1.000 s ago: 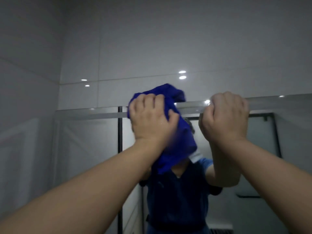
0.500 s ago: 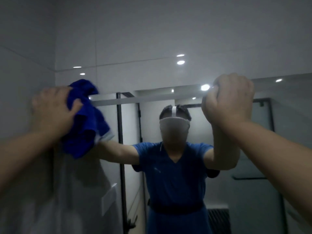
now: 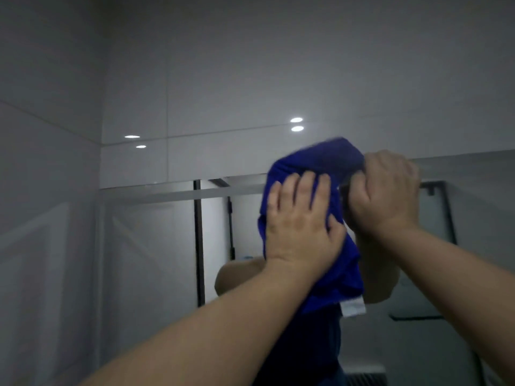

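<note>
A blue cloth point(image 3: 341, 274) with a white label lies bunched against the mirror point(image 3: 156, 246), near its top edge. My left hand point(image 3: 298, 224) presses on the cloth with its fingers spread upward and fairly straight. My right hand point(image 3: 387, 196) is just to the right of it, fingers curled over the mirror's top edge point(image 3: 462, 158), touching the cloth's upper corner. The cloth hides most of my reflection.
Glossy grey wall tiles point(image 3: 250, 79) rise above the mirror, and a side wall point(image 3: 41, 190) meets it at the left. The mirror reflects a black-framed glass door point(image 3: 198, 246) and ceiling spotlights.
My left hand swept the cloth far left along the mirror's top, then back right until it sits beside my right hand. The right hand kept its hold on the edge.
</note>
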`<state>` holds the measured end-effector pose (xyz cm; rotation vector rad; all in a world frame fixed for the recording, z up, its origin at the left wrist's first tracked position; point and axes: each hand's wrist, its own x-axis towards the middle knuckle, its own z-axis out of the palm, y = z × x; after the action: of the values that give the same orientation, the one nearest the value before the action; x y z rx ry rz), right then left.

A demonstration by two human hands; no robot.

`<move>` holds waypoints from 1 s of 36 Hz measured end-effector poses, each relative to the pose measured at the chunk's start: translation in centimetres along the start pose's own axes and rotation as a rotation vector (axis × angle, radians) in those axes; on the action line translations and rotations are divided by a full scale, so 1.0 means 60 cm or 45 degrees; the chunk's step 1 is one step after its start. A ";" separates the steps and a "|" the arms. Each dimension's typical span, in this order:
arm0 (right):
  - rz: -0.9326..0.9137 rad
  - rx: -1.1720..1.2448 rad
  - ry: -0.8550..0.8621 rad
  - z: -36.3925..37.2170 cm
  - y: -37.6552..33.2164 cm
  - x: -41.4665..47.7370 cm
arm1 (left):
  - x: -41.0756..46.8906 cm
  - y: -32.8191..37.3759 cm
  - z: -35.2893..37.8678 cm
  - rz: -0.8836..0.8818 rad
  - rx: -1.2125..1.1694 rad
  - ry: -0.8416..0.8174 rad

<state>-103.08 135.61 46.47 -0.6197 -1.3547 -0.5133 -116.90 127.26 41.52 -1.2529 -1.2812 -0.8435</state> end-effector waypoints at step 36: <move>0.002 0.097 -0.052 0.008 0.009 -0.005 | 0.041 -0.169 -0.063 -0.643 0.211 0.251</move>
<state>-103.12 136.34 46.19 -0.5713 -1.4054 -0.4479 -125.46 122.17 46.41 -0.6997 -1.4946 -1.1579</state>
